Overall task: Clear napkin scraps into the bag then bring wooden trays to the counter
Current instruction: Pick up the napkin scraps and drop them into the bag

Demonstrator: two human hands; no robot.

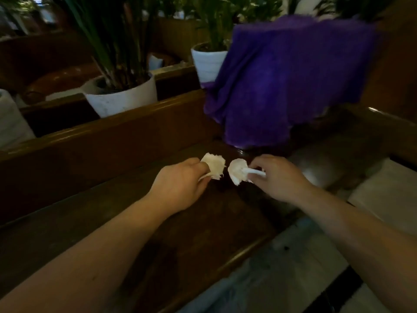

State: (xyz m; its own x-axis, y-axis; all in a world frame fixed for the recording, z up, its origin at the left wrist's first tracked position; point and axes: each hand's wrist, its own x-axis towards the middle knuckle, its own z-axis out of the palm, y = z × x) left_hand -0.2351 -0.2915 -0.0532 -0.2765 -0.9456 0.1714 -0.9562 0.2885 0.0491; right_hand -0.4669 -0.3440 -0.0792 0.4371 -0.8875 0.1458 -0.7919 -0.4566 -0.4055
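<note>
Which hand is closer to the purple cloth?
Right. The right hand sits just below the purple cloth, holding a napkin scrap. The left hand is farther off to its left.

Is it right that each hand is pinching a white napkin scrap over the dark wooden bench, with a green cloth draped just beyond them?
Not quite: the cloth is purple, not green, as the head view shows. The rest holds: the left hand and right hand each pinch a white napkin scrap over the dark wooden bench.

- A dark brown polished wooden table (203,222) with a rounded edge fills the middle.
- A draped purple fuzzy cloth (282,82) rests on its far end, blurred.
- Its dim surface shows nothing else I can make out.
</note>
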